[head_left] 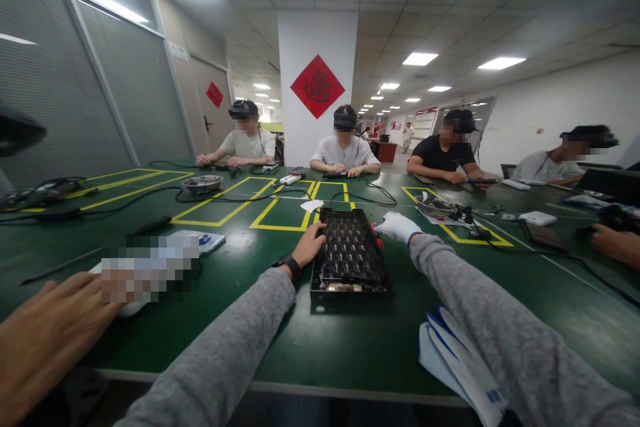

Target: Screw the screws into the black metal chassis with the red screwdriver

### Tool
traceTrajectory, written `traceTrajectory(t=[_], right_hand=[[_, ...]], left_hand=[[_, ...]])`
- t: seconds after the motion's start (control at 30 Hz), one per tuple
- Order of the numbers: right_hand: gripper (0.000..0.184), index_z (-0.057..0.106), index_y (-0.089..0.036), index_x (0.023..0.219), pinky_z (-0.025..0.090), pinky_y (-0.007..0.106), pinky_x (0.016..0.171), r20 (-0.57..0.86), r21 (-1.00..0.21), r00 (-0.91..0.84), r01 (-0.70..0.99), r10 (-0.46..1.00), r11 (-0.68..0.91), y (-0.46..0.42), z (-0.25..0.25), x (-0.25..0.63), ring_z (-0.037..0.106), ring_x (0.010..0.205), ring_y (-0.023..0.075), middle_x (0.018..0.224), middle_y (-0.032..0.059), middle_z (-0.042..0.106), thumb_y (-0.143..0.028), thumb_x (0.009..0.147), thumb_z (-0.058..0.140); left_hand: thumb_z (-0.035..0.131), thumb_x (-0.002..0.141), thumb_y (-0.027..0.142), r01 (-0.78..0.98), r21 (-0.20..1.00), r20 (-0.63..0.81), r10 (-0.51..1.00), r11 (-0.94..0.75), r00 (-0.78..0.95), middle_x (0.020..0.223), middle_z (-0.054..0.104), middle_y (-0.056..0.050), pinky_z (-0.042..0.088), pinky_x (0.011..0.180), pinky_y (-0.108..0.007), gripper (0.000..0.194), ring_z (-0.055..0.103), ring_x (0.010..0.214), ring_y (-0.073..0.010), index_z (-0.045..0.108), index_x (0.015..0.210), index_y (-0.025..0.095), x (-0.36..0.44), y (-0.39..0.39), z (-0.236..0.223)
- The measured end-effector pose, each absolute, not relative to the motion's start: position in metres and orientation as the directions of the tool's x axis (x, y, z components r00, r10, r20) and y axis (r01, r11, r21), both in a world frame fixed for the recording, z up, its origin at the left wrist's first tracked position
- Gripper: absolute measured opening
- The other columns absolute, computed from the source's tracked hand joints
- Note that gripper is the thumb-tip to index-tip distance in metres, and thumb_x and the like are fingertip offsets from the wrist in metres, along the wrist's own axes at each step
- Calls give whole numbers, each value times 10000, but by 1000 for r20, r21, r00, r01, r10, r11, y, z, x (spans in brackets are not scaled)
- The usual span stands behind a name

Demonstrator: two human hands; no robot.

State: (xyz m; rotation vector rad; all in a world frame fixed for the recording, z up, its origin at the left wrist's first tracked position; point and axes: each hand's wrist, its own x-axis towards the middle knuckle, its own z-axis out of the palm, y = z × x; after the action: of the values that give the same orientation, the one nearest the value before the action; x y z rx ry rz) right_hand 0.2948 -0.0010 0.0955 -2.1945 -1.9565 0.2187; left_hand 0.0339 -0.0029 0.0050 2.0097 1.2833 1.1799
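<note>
A black rectangular tray-like unit (350,255) with rows of small parts inside lies on the green table (310,333) straight ahead. My bare left hand (310,243) rests against its left edge, fingers curled on the rim; a dark watch sits on that wrist. My right hand (397,227) wears a white glove and lies at the unit's upper right corner, fingers closed round something red that I cannot make out. Both my arms are in grey sleeves.
A spare white and blue glove (460,363) lies near the table's front edge at right. Another person's hand (45,340) rests at lower left. A metal bowl (201,182), cables, yellow tape squares and several seated people fill the far side.
</note>
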Motion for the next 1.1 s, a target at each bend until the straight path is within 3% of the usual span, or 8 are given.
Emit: traceTrajectory(t=[0.3,0.43,0.53,0.57,0.63,0.7,0.83,1.1], right_hand=[[298,667,-111,796,430,327,720,-30,-351,183,918,983,-182,8,70,302,612,885,274,928,175,654,-354,626,645],[430,602,-64,925,432,306,673,122,-519,241,843,963,-145,12,95,305,600,851,237,929,222,622,-434,824,406],[514,468,-107,1134,415,245,532,180,-669,216,742,960,-42,3,112,282,564,620,139,826,133,633,-481,891,212],[512,430,-150,1171,396,218,487,188,-738,168,674,968,26,-3,114,269,520,536,106,771,81,628,-498,895,176],[515,411,-197,1181,346,197,421,187,-972,9,144,982,184,-21,110,237,433,438,77,701,24,593,-564,863,240],[485,436,-235,1144,305,175,387,217,-957,-88,-217,972,194,-40,100,206,380,394,57,602,-41,522,-570,794,436],[448,501,-222,1071,353,150,423,260,-837,-142,-527,955,149,-69,83,175,438,461,44,583,-67,483,-455,708,621],[428,545,-192,1034,431,196,421,141,-919,-279,-394,950,21,-84,75,182,502,460,70,663,-19,585,-441,697,635]], left_hand=[[390,689,98,459,779,389,904,-427,179,1374,410,-85,232,1101,-371,452,338,1296,-209,544,1111,144,35,-5,5],[370,711,91,445,784,391,901,-433,187,1375,411,-82,237,1096,-373,456,346,1290,-196,541,1130,145,35,0,2],[389,735,102,447,758,434,879,-475,199,1365,423,-74,238,1092,-364,440,351,1283,-189,553,1139,157,36,-2,8],[409,748,119,446,736,471,859,-509,202,1356,433,-66,242,1087,-360,414,355,1277,-190,568,1127,167,37,-5,13],[453,790,200,435,669,572,791,-603,216,1304,485,-49,264,1066,-347,328,388,1238,-194,607,1080,186,39,-17,24],[383,866,316,412,644,599,760,-644,252,1037,629,-41,363,958,-320,313,516,1039,-177,652,967,193,41,-35,36],[394,856,468,420,596,538,729,-684,423,622,550,0,385,645,-230,447,489,641,-116,594,616,149,44,-66,46],[404,837,514,272,766,390,759,-582,521,442,467,5,291,472,-205,554,399,433,-65,544,478,117,43,-67,34]])
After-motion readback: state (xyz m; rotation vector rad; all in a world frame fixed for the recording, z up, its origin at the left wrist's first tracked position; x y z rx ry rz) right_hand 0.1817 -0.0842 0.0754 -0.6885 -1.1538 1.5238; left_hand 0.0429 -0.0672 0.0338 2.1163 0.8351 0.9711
